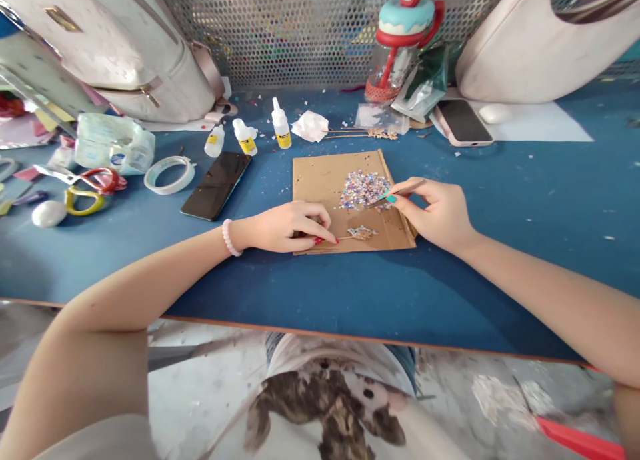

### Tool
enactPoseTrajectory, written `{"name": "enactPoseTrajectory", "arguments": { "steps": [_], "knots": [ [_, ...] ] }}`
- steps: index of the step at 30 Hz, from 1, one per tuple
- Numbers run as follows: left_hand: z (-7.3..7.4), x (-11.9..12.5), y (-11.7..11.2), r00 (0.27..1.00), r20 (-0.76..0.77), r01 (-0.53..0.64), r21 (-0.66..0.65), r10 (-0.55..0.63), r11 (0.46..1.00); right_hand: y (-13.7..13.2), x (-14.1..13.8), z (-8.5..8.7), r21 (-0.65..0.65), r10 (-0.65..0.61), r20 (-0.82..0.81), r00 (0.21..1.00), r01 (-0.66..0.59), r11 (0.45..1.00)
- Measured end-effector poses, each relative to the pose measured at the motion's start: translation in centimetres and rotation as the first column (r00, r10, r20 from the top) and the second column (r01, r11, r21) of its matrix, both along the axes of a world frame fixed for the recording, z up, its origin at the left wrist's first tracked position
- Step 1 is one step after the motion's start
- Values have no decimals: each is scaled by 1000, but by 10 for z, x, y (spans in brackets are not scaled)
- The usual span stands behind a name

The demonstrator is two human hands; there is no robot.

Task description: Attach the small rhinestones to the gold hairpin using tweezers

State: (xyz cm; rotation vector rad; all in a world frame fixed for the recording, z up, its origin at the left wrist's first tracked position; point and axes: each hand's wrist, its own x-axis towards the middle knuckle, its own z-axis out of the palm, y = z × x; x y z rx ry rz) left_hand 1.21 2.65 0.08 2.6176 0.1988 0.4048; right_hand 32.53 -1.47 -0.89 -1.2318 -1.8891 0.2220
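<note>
A piece of brown cardboard (320, 173) lies on the blue table. On it is a pile of tiny white, purple and blue chips (364, 188). My left hand (295, 227) rests at the cardboard's front left, pinching the shaft of a thin hairpin-like stick (345, 237). The stick's flat ornamental end (362, 232) has small pale pieces on it and lies just in front of the pile. My right hand (435, 210) is closed on metal tweezers (383, 200), whose tips reach down into the front of the pile. Whether they grip a chip is too small to tell.
Several small glue bottles (281, 123) stand behind the cardboard. More sticks (350, 134) lie beside a crumpled tissue (310, 125). Left are a black phone (216, 185), a tape roll (170, 175) and scissors (85, 200). At the back right are a cup (395, 47) and another phone (463, 122).
</note>
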Motion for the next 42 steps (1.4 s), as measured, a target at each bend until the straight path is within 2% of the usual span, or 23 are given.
{"name": "enactPoseTrajectory", "arguments": {
  "steps": [19,25,32,42],
  "knots": [
    [-1,0,0,1000,13,8,32,-8,999,-1,0,-1,73,39,14,999,-40,996],
    [0,0,-1,1000,1,2,44,-2,999,-16,-6,7,131,144,40,989,-148,980],
    [1,2,-2,1000,1,-1,50,1,999,-33,-15,16,189,284,151,947,-310,932],
    [1,1,-2,1000,-6,-4,39,4,999,-36,-19,15,258,330,205,921,-376,890]
  ]
}}
